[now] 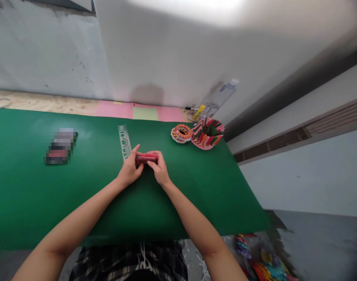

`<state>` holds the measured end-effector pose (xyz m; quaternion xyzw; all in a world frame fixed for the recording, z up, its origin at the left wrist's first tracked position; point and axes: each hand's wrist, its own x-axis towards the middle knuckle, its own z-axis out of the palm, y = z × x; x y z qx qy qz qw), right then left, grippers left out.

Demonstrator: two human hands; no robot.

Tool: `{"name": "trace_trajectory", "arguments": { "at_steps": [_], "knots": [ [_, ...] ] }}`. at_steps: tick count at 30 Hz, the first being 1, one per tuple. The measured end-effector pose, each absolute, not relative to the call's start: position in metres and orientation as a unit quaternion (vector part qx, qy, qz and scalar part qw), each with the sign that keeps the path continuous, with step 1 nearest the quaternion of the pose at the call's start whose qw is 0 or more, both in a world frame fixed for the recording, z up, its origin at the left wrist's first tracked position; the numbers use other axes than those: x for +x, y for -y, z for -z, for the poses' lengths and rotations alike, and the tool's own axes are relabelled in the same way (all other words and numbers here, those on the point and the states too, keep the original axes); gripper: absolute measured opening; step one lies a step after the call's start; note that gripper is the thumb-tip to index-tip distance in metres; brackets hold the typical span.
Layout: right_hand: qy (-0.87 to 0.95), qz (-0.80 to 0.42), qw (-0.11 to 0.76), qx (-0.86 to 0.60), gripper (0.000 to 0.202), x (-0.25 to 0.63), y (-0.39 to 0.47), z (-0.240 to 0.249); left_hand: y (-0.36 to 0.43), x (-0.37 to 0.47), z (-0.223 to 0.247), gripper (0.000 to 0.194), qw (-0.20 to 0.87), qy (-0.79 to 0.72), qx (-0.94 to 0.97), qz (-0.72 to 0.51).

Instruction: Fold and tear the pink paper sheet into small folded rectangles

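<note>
Between my two hands, above the green table top, is a folded red paper piece [147,157]. My left hand [131,167] grips its left end, with the thumb below and fingers behind. The fingers of my right hand [160,167] close on its right end. Just beyond my left hand lies a clear ruler [124,141] with cut-out shapes. Farther right stand a small ring of orange and white folded paper [181,134] and a larger round bundle of pink, red and green folded paper [207,134].
A blurred phone-like object [61,146] lies at left on the green table [93,187]. Pink sheets [115,109], a black pen, a yellow item and a leaning clear bottle [224,95] are along the wall. Colourful items [269,265] sit below the right edge.
</note>
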<state>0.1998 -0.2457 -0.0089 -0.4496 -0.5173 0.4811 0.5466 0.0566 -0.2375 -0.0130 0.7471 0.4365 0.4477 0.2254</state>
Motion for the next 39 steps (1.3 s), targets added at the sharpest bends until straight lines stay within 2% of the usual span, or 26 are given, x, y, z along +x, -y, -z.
{"name": "trace_trajectory", "arguments": {
  "at_steps": [7,14,18,21,26,31,33,35,39],
  "knots": [
    [0.545,-0.457,0.523,-0.47,0.039,0.199,0.245,0.012,0.237,0.059,0.01,0.073,0.193,-0.401,0.786,-0.43],
    [0.577,-0.417,0.502,-0.491,0.033,0.202,0.24,0.015,0.235,0.059,0.01,0.054,0.191,-0.375,0.82,-0.387],
    [0.64,-0.336,0.471,-0.506,0.033,0.209,0.237,0.014,0.234,0.058,0.014,0.046,0.207,-0.389,0.802,-0.404],
    [0.642,-0.332,0.459,-0.516,0.03,0.213,0.237,0.012,0.234,0.059,0.014,0.043,0.239,-0.425,0.764,-0.424],
    [0.646,-0.356,0.437,-0.515,0.023,0.218,0.235,0.005,0.234,0.058,0.013,0.046,0.297,-0.443,0.732,-0.425],
    [0.601,-0.335,0.423,-0.59,0.026,0.259,0.222,0.001,0.233,0.055,0.009,0.055,0.251,-0.42,0.745,-0.453],
    [0.579,-0.307,0.385,-0.65,0.03,0.285,0.217,0.002,0.233,0.054,0.007,0.051,0.231,-0.415,0.753,-0.456],
    [0.571,-0.229,0.345,-0.709,0.033,0.307,0.214,0.004,0.232,0.053,0.006,0.047,0.219,-0.415,0.758,-0.453],
    [0.571,-0.153,0.251,-0.766,0.04,0.325,0.212,0.006,0.232,0.052,0.007,0.049,0.21,-0.41,0.766,-0.448]
  ]
}}
